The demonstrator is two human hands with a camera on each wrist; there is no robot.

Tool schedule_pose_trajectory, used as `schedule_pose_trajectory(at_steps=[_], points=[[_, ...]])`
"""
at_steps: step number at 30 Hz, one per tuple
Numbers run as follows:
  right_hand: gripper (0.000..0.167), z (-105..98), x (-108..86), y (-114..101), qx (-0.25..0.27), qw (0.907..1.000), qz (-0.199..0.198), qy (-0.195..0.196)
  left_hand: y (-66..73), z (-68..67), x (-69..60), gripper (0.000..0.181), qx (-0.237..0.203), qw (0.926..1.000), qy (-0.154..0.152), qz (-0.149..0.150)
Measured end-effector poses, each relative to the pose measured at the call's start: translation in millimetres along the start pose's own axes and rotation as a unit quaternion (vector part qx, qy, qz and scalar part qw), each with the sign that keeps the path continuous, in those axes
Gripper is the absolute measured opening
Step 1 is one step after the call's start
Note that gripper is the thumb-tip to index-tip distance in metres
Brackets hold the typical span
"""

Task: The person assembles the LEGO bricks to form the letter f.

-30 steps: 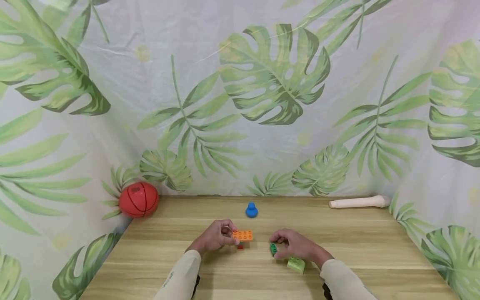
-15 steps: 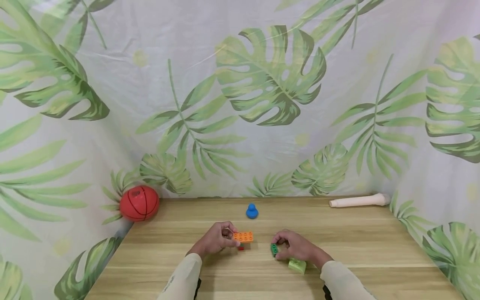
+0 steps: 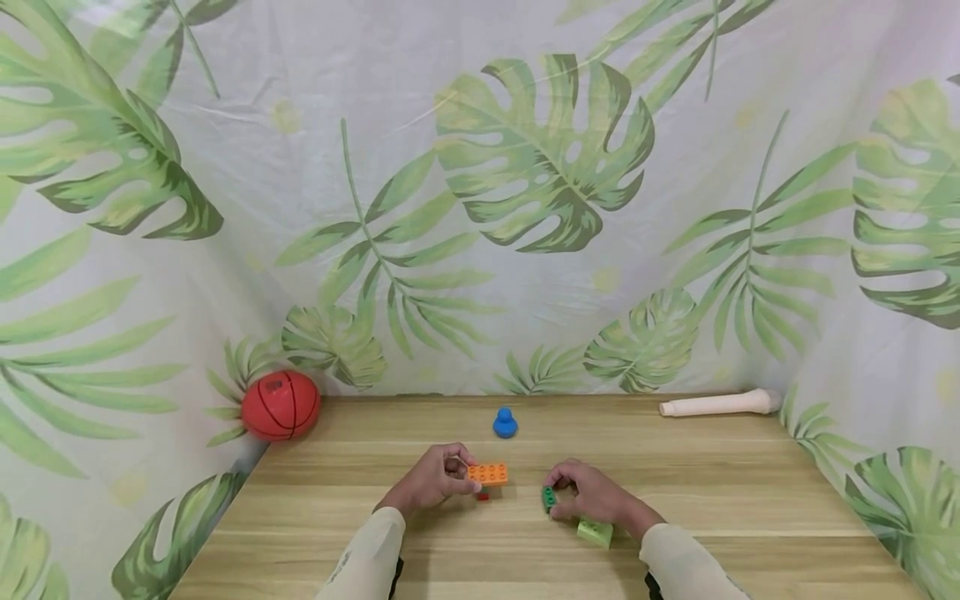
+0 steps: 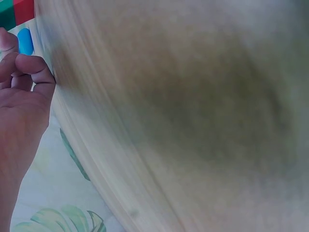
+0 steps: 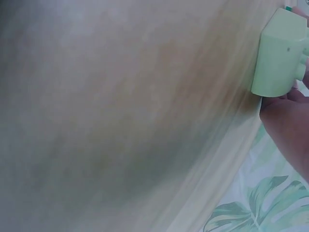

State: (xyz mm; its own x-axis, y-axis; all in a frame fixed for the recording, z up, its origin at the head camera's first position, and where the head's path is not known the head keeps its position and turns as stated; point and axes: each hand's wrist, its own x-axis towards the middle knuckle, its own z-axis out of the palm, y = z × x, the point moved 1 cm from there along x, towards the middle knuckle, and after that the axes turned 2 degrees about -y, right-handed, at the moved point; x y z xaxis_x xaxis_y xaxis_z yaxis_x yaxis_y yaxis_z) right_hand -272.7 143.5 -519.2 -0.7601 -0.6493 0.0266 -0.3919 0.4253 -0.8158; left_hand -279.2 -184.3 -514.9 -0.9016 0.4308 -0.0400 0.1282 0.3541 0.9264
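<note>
A: Here's the left hand [image 3: 435, 477], and what a neat pinch! What's in it?

B: The orange block [image 3: 488, 474], gripped by its left end, thumb against fingers, hardly any gap. It's nearer the person than the blue piece [image 3: 505, 423] and slightly to its left.

A: Something's peeking out underneath!

B: A red part [image 3: 483, 493], yes, and the left wrist view shows a green part [image 4: 7, 13] right against it.

A: Across to the right hand [image 3: 588, 490]!

B: Fingers bent, thumb and fingertips on the dark green block [image 3: 549, 499], spread only about as wide as the block itself. That one's right of the blue piece, and nearer the person.

A: And the light green block [image 3: 595, 532]?

B: Farther right of the blue piece and nearer the person again, just beside the right hand. Touching? Can't tell.

A: Round the wooden table [image 3: 330, 533]?

B: Red ball [image 3: 281, 406] well left of the blue piece, pale microphone-shaped thing [image 3: 720, 403] well right!
</note>
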Motion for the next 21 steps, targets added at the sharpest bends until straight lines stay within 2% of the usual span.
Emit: schedule_pose_trajectory(at_steps=[11,21], points=[[0.025,4.7,7.4,-6.5,0.015,0.9981,0.046,0.039,-2.4,0.5,-2.0,0.028,-0.003,0.9999,0.006,0.009],[0.026,15.8,31.1,-24.7,0.015,0.9974,0.023,0.066,-3.3,0.9,-1.0,0.028,0.001,0.9999,0.002,0.017]])
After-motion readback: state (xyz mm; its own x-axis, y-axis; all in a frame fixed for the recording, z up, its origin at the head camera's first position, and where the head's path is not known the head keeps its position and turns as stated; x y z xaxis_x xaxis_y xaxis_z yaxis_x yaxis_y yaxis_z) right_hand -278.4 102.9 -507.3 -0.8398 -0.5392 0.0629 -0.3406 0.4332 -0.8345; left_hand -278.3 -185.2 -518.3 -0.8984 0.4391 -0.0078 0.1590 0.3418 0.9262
